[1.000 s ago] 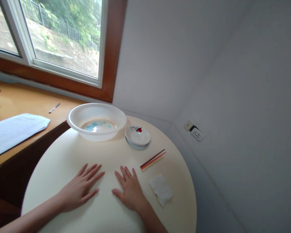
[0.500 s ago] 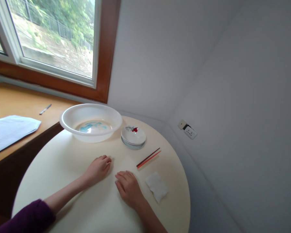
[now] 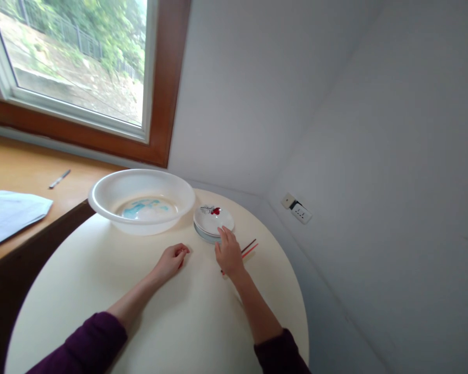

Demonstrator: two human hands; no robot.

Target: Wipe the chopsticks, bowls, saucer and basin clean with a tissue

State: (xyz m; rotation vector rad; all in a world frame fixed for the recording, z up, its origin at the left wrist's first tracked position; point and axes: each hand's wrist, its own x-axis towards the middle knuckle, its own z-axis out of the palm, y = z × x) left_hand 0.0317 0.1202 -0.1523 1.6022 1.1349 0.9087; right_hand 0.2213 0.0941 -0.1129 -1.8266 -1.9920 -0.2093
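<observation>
At a pale round table (image 3: 81, 280), holds right hand (image 3: 228, 257) to near rim of stacked plates (image 3: 213, 221)

On a clock face with twelve straight ahead of the wearer, stacked plates at eleven o'clock from the middle of the right hand, very near. Extends fingertips over the near edge of the top plate, white with a red and dark motif; cannot tell touching from hovering. Holds right-hand fingers loosely bent and slightly parted, thumb apart from them, not clamped on anything visible.

Lies clearly nearer to the right hand than to the left hand (image 3: 173, 258); from the latter, stacked plates between one and two o'clock, well apart from it. Shows left hand curled in, thumb and fingertips together, with nothing visible in its grip; cannot tell about anything hidden inside.

Being round, offers no long axis; by judgement, matters most for that short eleven o'clock bearing from hand to rim.

Under or behind the right hand, partly hidden, pair of sticks (image 3: 250, 250), one dark, one red, with long axis from between seven and eight to between one and two. Just beside the plates, between nine and ten o'clock, broad whitish basin (image 3: 140, 228).
</observation>
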